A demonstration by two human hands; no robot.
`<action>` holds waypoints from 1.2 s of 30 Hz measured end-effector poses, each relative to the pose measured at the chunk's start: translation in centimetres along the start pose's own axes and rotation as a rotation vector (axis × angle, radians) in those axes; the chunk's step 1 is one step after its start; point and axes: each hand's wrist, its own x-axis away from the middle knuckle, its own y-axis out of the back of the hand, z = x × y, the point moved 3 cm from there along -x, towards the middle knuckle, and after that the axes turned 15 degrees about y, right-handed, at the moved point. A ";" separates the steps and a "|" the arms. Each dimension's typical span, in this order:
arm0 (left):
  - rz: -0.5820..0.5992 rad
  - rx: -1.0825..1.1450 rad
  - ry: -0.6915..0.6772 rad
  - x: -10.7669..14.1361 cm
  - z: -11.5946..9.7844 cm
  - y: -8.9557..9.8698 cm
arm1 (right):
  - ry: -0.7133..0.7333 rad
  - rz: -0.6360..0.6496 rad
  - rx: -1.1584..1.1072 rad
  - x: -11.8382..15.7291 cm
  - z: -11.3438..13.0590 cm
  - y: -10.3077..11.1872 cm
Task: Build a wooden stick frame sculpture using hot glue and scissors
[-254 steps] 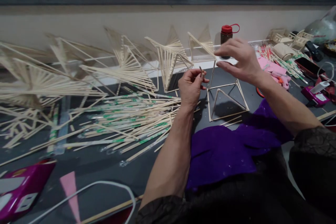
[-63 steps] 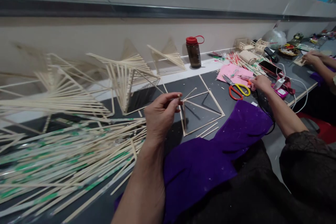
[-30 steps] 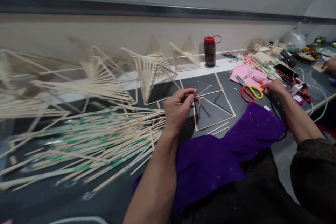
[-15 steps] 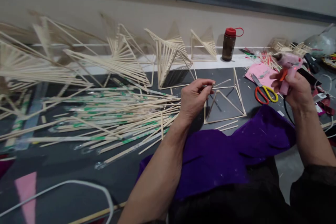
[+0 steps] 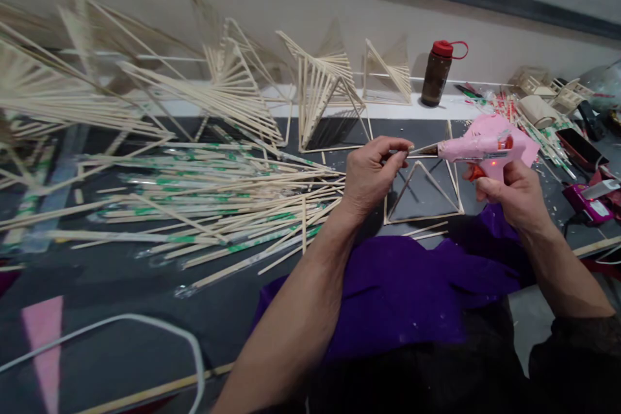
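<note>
My left hand (image 5: 372,173) pinches a thin wooden stick (image 5: 421,149) between thumb and fingertips. Wrapped round the handle of a pink hot glue gun (image 5: 478,147) is my right hand (image 5: 521,197); the orange trigger shows at its fingers and a small red light glows on the body. The gun's nozzle points left, close to the stick's far end; whether they touch I cannot tell. Below both stands a small open frame of glued sticks (image 5: 425,217) on the dark table. Two loose sticks (image 5: 429,233) lie in front of it.
Many wooden sticks (image 5: 233,207), some in clear and green wrappers, cover the table at left. Twisted stick models (image 5: 325,90) stand along the wall. A red-capped bottle (image 5: 435,77) stands behind. Purple cloth (image 5: 392,297) lies at the front; a phone (image 5: 582,147) is at right.
My right hand has brought the glue gun left, its nozzle now near the stick in my left hand. The scissors are now hidden from view. The view has shifted slightly.
</note>
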 end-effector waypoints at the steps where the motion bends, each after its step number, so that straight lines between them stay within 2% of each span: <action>1: 0.002 -0.002 -0.001 0.0 0.0 0.0 | 0.000 0.004 0.010 0.0 0.1 -0.2; 13: 0.014 -0.001 -0.027 0.1 -0.2 0.0 | 0.026 -0.061 0.031 0.2 0.1 -1.2; 23: 0.011 -0.016 -0.006 0.1 -0.2 0.0 | 0.086 -0.028 0.146 0.6 -0.3 -1.2; 31: 0.009 -0.023 0.002 0.1 -0.2 0.0 | 0.180 -0.054 0.316 0.9 -0.3 -1.0; 36: 0.000 -0.007 0.003 0.1 -0.2 0.0 | 0.346 -0.085 0.481 1.0 -0.1 -0.9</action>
